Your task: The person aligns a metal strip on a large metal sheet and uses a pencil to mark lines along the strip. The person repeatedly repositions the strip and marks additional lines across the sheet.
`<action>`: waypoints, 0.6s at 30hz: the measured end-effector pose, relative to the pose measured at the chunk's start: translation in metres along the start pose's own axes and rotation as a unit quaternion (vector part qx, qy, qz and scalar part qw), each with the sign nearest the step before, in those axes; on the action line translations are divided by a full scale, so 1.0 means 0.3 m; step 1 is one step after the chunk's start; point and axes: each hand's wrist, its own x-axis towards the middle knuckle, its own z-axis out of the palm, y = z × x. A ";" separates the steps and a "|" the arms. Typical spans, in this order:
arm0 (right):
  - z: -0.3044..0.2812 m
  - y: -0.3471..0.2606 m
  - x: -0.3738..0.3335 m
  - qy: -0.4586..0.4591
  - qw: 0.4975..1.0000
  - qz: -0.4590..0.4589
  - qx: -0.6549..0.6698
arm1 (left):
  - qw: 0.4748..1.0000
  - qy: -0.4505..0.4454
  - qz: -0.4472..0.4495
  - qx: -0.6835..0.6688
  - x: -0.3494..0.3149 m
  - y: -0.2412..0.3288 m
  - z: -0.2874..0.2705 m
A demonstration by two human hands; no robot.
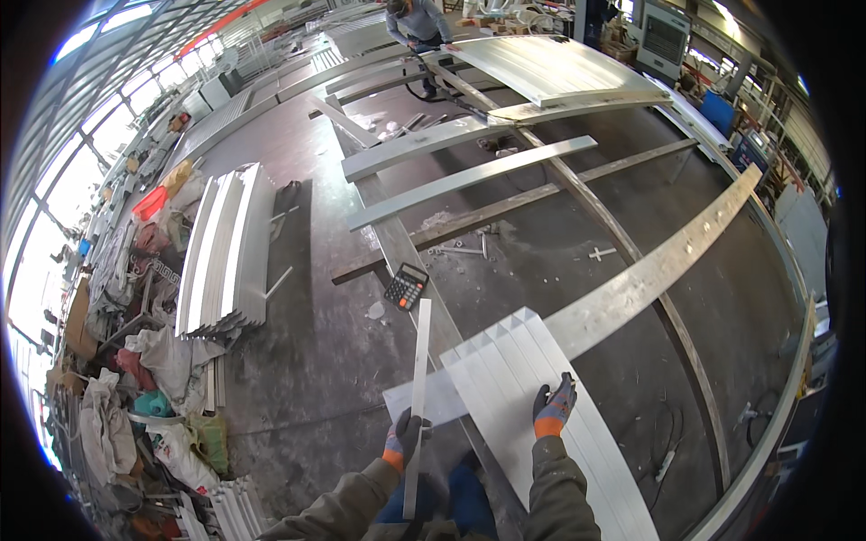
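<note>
My left hand (pixel 402 438), in a dark glove with an orange cuff, is closed round a long, narrow silver metal strip (pixel 420 352). The strip stands nearly lengthwise in front of me, its far end close to a black calculator (pixel 407 286). My right hand (pixel 554 408), gloved alike, has its thumb and fingers apart over a stack of ribbed silver metal panels (pixel 505 388). Whether it presses on them I cannot tell. The panels rest across a wide flat metal beam (pixel 645 279), and their near end runs out at the lower edge.
Rails and crossbars (pixel 474 180) form a frame ahead. Beyond it lies a wide panel stack (pixel 550 68), with another person (pixel 419 32) at the far end. More ribbed panels (pixel 225 252) lean at left, beside piled sacks (pixel 176 374). A cable (pixel 666 460) lies on the right floor.
</note>
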 end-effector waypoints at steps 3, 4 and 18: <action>0.100 0.024 0.039 -0.021 0.994 0.107 0.010 | 1.000 0.001 -0.010 0.024 0.119 0.075 0.011; 0.127 0.027 0.031 -0.015 0.994 0.104 0.007 | 1.000 0.004 -0.010 0.020 0.171 0.098 0.008; 0.136 -0.094 -0.013 0.011 0.986 0.089 -0.138 | 0.960 -0.240 -0.067 0.129 1.044 0.196 0.099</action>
